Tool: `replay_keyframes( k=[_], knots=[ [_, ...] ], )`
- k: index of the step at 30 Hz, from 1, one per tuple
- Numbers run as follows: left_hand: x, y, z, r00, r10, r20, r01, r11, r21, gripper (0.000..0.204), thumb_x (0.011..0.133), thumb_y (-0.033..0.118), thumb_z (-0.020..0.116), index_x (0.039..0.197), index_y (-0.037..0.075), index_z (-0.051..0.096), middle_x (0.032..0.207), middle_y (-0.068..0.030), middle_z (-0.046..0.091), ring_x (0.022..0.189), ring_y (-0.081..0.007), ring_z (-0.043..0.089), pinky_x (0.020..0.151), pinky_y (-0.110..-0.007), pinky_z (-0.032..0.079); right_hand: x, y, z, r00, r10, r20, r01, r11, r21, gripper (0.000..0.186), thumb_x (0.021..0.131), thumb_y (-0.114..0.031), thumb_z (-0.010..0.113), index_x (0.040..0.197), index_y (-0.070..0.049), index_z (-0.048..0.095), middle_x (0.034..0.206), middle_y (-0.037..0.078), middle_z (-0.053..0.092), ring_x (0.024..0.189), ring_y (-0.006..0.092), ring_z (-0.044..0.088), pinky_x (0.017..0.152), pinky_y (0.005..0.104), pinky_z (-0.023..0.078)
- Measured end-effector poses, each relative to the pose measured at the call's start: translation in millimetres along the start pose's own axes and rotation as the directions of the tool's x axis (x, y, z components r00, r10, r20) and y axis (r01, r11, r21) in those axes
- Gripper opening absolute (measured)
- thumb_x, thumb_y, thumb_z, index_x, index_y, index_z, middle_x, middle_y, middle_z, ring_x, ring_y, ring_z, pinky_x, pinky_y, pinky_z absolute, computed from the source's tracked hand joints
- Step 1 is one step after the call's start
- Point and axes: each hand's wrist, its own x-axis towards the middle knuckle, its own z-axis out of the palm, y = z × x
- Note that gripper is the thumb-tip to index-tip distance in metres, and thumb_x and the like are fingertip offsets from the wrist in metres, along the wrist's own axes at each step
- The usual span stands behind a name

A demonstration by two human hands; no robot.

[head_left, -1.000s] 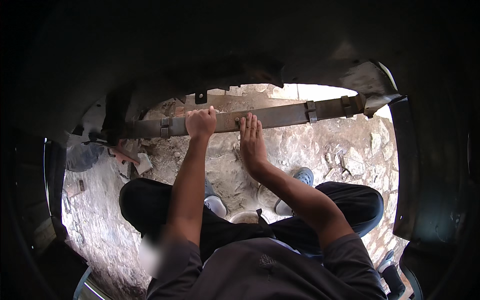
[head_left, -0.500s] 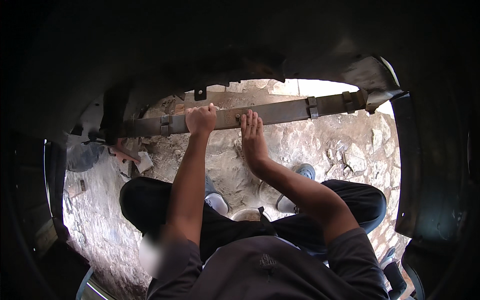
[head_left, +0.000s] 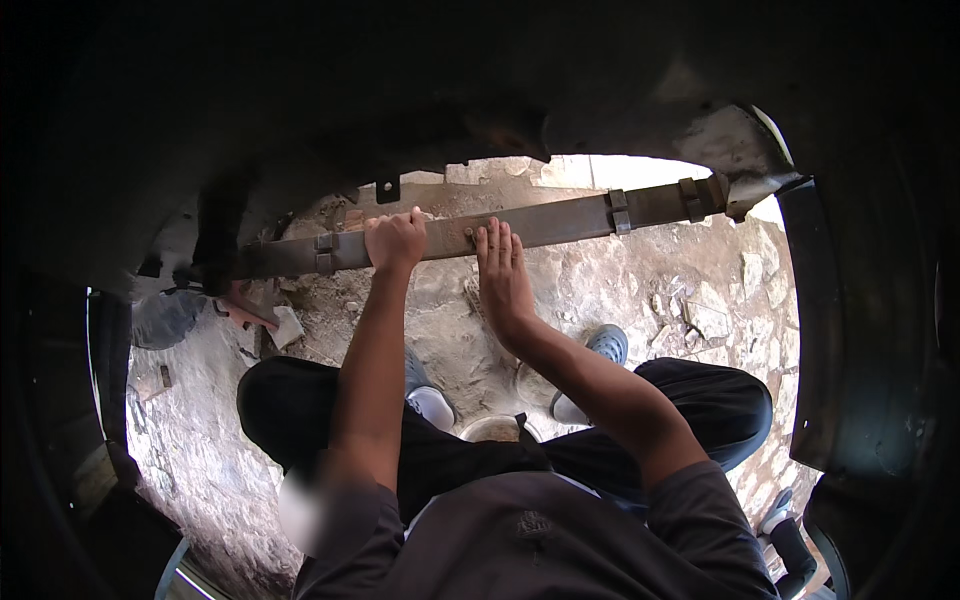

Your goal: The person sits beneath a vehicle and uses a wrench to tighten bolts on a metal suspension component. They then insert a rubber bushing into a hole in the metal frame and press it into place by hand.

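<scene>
A long steel leaf spring (head_left: 560, 222) with clamp bands runs across the view, its right end higher than its left. My left hand (head_left: 395, 240) is wrapped over it left of the middle. Just right of that, my right hand (head_left: 506, 275) lies with its fingers straight, the fingertips resting against the spring's near face. Beside those fingertips, a small bolt head (head_left: 469, 232) sticks out of the spring. One clamp band (head_left: 619, 212) sits on the right part, another clamp band (head_left: 324, 253) left of my left hand.
Dark vehicle bodywork (head_left: 740, 150) arches over and around me. A black tab with a hole (head_left: 388, 188) hangs above my left hand. On the rough stony ground (head_left: 430, 320) lie rubble, a reddish metal piece (head_left: 246, 308) at left, and my feet in blue clogs (head_left: 607, 345).
The leaf spring and both hands sit slightly further left in the view. My left hand keeps its hold and my right fingers stay against the spring.
</scene>
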Motion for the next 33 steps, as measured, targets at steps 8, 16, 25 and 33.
replay_keyframes(
  k=[8,16,25,33],
  knots=[
    [4.4,6.1,-6.0,1.000,0.009,0.005,-0.009,0.999,0.037,0.052,0.104,0.040,0.046,0.080,0.009,0.080,0.083,-0.0171,0.076,0.087,-0.0328,0.072,0.095,-0.045,0.046,43.4,6.2,-0.8,0.998,0.062,-0.015,-0.062,0.998,-0.001,0.067,0.105,-0.022,0.042,0.162,0.005,0.020,0.169,0.026,0.023,0.157,0.0380,0.024,0.129,0.0474,0.018],
    [1.8,2.7,-8.7,0.999,-0.007,0.054,0.007,1.000,-0.004,0.054,0.104,0.042,0.044,0.086,0.007,0.081,0.088,-0.0184,0.076,0.091,-0.0345,0.072,0.098,-0.046,0.046,6.5,-0.8,8.0,0.996,0.028,-0.090,-0.022,0.998,0.065,0.067,0.103,-0.020,0.043,0.161,0.007,0.023,0.167,0.028,0.026,0.155,0.0399,0.029,0.128,0.0483,0.023],
    [3.0,9.5,-17.1,0.996,-0.009,0.086,0.011,1.000,-0.023,0.055,0.105,0.043,0.043,0.089,0.007,0.081,0.091,-0.0184,0.076,0.094,-0.0345,0.071,0.100,-0.046,0.046,38.0,7.5,8.2,0.988,0.083,-0.127,-0.066,0.989,0.130,0.068,0.102,-0.022,0.047,0.161,0.003,0.025,0.169,0.024,0.025,0.156,0.0364,0.026,0.129,0.0457,0.020],
    [0.0,2.9,-9.5,1.000,0.002,0.001,-0.002,1.000,-0.007,0.053,0.104,0.040,0.045,0.081,0.008,0.080,0.085,-0.0158,0.076,0.089,-0.0325,0.072,0.096,-0.044,0.046,0.4,0.8,6.9,0.993,0.029,-0.110,-0.020,0.996,0.089,0.076,0.098,-0.029,0.056,0.160,0.005,0.026,0.168,0.025,0.025,0.156,0.0366,0.027,0.129,0.0466,0.020]
  ],
)
